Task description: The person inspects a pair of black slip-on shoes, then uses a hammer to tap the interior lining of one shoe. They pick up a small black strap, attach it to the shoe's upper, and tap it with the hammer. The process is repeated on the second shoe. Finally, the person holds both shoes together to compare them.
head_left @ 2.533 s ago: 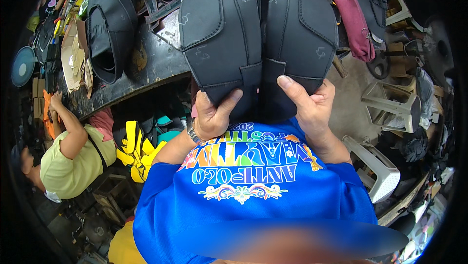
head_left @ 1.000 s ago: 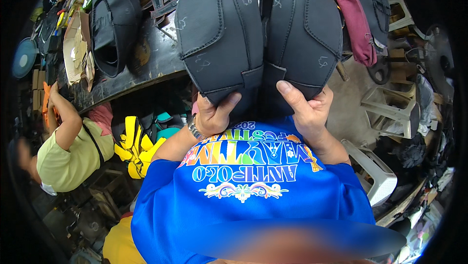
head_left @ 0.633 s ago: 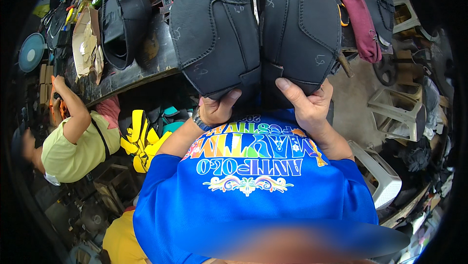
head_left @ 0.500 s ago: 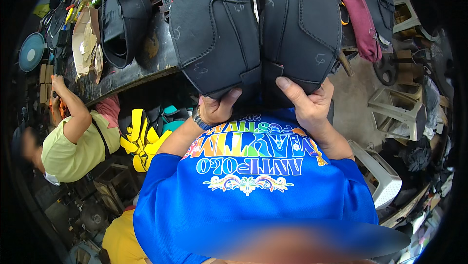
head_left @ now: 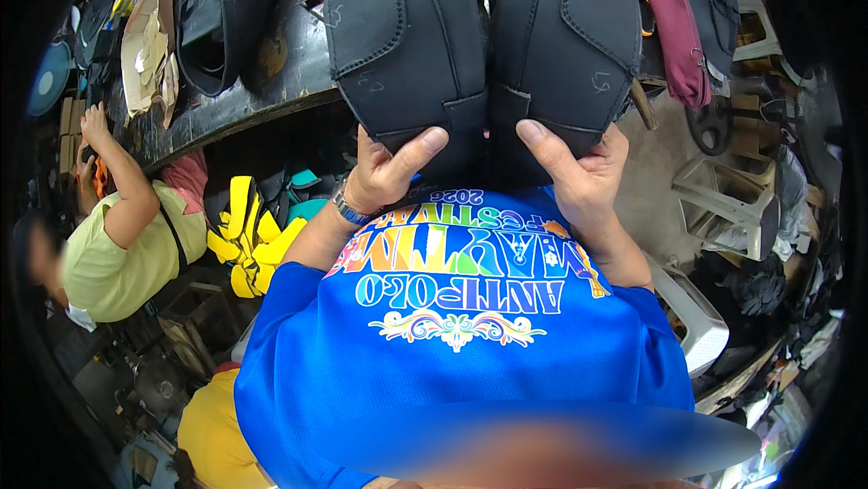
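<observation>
Two black shoe uppers (head_left: 398, 37) are held side by side in front of my chest, with dark stitched seams and small pale handwritten marks. My left hand (head_left: 391, 168) closes on the near end of the left upper, its thumb lying across the surface and its other fingers hidden underneath. At the near end of the right upper (head_left: 574, 46), my right hand (head_left: 583, 164) grips in the same way, thumb on top. The inner edges of the two pieces nearly meet between my hands.
A dark workbench (head_left: 244, 123) runs beyond my hands, bearing another black upper (head_left: 221, 19) and a torn cardboard box (head_left: 149, 55). A maroon pouch (head_left: 674, 37) lies right. Yellow strips (head_left: 253, 240) hang below the bench. A person in a pale yellow shirt (head_left: 117, 258) works left; pale stools (head_left: 728, 209) stand right.
Both uppers have moved slightly away from my chest. My left hand has shifted its hold, and its thumb now reaches farther over the left upper. My right hand keeps its grip.
</observation>
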The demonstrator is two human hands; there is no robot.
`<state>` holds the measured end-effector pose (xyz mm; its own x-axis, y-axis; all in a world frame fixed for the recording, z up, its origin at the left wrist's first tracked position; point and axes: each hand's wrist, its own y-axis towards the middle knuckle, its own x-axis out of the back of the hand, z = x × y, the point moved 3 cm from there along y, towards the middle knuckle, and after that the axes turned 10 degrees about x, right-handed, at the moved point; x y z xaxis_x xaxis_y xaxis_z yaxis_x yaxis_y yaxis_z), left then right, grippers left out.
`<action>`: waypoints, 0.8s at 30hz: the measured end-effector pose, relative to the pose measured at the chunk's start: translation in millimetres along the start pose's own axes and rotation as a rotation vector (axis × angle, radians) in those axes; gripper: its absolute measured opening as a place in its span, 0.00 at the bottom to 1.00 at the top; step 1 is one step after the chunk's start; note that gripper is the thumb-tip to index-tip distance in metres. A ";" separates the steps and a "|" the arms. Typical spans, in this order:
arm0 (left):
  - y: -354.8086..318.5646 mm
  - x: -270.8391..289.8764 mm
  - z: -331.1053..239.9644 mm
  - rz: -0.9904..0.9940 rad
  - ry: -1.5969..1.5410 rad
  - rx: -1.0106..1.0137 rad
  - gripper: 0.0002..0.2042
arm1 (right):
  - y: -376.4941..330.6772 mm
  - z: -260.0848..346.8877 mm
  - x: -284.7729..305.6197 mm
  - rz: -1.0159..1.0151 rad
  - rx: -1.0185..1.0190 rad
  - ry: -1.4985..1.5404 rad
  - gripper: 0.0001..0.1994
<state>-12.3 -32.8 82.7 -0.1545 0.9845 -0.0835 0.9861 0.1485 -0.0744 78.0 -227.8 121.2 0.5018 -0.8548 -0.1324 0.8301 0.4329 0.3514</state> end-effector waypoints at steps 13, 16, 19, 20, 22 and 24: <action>-1.7 -4.6 -2.5 -0.074 0.052 -0.043 0.13 | -3.0 -10.7 -0.3 -0.061 -0.092 0.133 0.06; -0.9 -6.5 -3.4 -0.040 0.003 -0.104 0.13 | -3.8 -13.7 1.5 -0.057 -0.099 0.176 0.06; -0.5 -5.9 -4.6 -0.035 0.027 -0.141 0.13 | -3.4 -15.9 4.0 -0.055 -0.106 0.215 0.07; -0.1 -5.9 -4.5 -0.032 0.033 -0.127 0.13 | -3.1 -16.5 4.6 -0.057 -0.109 0.228 0.07; 0.1 -6.0 -6.0 -0.032 0.058 -0.139 0.13 | -2.5 -16.4 4.7 -0.041 -0.108 0.215 0.07; 0.8 -6.9 -7.4 -0.017 0.049 -0.145 0.13 | -2.4 -15.3 4.0 -0.035 -0.097 0.191 0.07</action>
<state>-10.0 -38.8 90.6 -0.1713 0.9846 -0.0347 0.9824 0.1734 0.0690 81.7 -227.9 105.6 0.5018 -0.8038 -0.3194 0.8626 0.4376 0.2538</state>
